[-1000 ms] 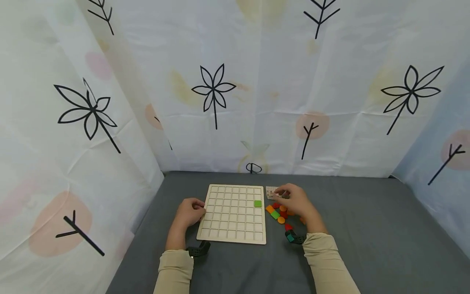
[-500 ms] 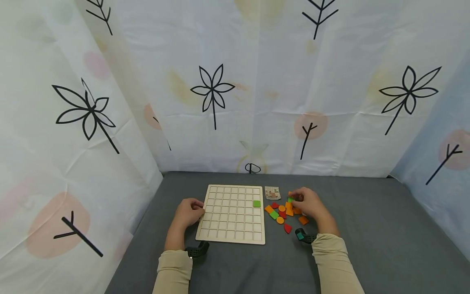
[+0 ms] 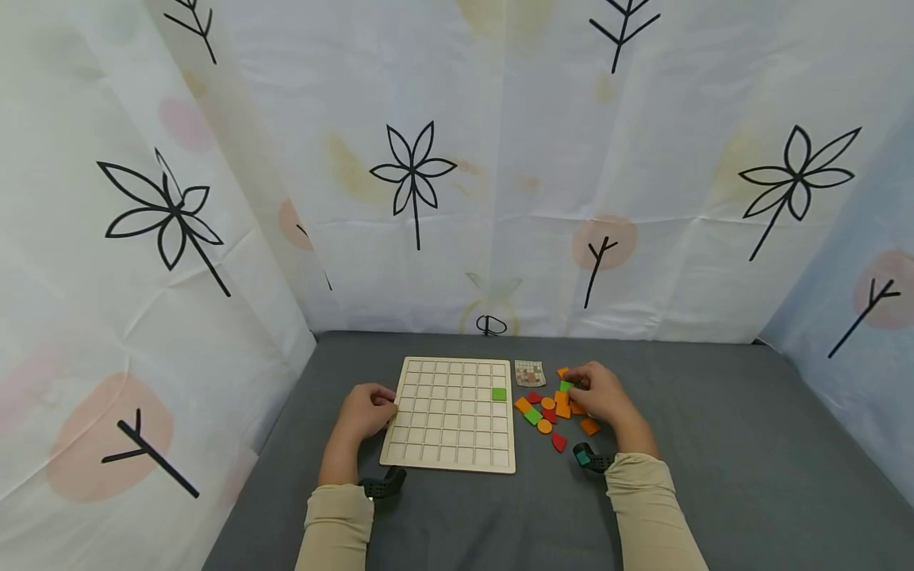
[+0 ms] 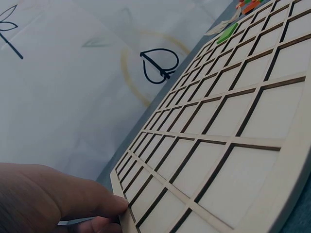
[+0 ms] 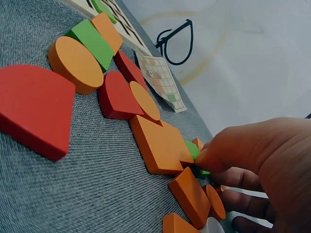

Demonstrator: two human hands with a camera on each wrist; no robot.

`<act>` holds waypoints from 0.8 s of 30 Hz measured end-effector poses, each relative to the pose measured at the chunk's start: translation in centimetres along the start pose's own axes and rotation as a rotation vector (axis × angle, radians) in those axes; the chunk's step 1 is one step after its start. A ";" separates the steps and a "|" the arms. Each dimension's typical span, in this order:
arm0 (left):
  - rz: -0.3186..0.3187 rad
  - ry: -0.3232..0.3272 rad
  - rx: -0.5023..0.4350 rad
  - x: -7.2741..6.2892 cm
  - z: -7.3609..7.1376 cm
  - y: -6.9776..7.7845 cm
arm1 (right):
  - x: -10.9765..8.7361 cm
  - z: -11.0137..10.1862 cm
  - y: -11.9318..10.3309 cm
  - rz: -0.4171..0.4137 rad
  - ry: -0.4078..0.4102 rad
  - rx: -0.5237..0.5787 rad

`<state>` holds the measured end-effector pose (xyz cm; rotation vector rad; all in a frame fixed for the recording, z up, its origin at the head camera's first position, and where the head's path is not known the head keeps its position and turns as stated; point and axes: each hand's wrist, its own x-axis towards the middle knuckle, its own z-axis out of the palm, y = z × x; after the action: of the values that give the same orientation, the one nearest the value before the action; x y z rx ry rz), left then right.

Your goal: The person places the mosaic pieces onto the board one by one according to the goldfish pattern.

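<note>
A pale wooden grid board (image 3: 448,456) lies flat on the table with one green square tile (image 3: 499,394) in a cell near its right side. At the board's left edge my left hand (image 3: 366,411) holds on, its thumb (image 4: 109,204) at the rim and other fingers lower beside it. My right hand (image 3: 601,390) is over the loose pieces to the right. Its thumb and fingers pinch a green block (image 5: 193,149), partly hidden by the thumb. An orange block (image 3: 562,404) sits just in front of those fingers.
A small printed grid card (image 3: 530,373) lies beside the board's upper right corner. Red pieces (image 3: 559,442), orange discs (image 3: 545,427) and another green block (image 3: 532,416) are scattered between board and right hand. A patterned curtain (image 3: 457,270) stands behind the grey table (image 3: 714,460).
My right hand has moved right, from over the printed card to the green block among the pieces, uncovering the card. The left hand stays at the board's edge.
</note>
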<state>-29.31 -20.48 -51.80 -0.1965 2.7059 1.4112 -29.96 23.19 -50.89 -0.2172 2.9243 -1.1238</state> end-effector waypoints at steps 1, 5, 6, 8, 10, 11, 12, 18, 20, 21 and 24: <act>0.002 -0.001 0.000 0.0 0.0 0.0 | 0.0 0.0 0.0 -0.002 0.002 -0.003; 0.003 -0.002 -0.002 -0.1 -0.1 0.2 | 0.0 0.0 0.0 -0.013 0.009 -0.010; 0.002 -0.003 -0.003 -0.1 -0.1 0.3 | 0.0 0.0 0.0 -0.013 0.009 -0.008; 0.000 -0.002 -0.002 -0.1 -0.1 0.3 | 0.1 -0.1 0.1 -0.012 0.006 -0.003; -0.006 -0.002 0.000 -0.1 -0.1 0.4 | 0.2 -0.1 0.2 -0.003 -0.004 0.013; -0.006 -0.002 0.002 -0.1 -0.1 0.4 | 0.2 -0.2 0.3 0.002 -0.005 0.017; -0.007 -0.002 0.003 -0.1 -0.1 0.5 | 0.2 -0.2 0.4 0.000 -0.011 0.019; -0.003 -0.001 0.007 -0.1 -0.1 0.4 | 0.5 -0.2 0.9 -0.004 -0.019 0.019; -0.001 -0.001 0.007 -0.1 -0.1 0.4 | 0.5 -0.2 0.9 -0.001 -0.017 0.024; 0.000 -0.001 0.007 -0.1 -0.1 0.4 | 0.5 -0.1 0.9 -0.003 -0.015 0.023; -0.005 0.002 0.005 -0.1 0.0 0.3 | 0.4 -0.1 0.9 -0.001 -0.010 0.028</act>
<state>-29.23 -20.30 -51.49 -0.2037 2.7083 1.4039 -30.46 23.86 -51.38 -0.2232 2.8977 -1.1595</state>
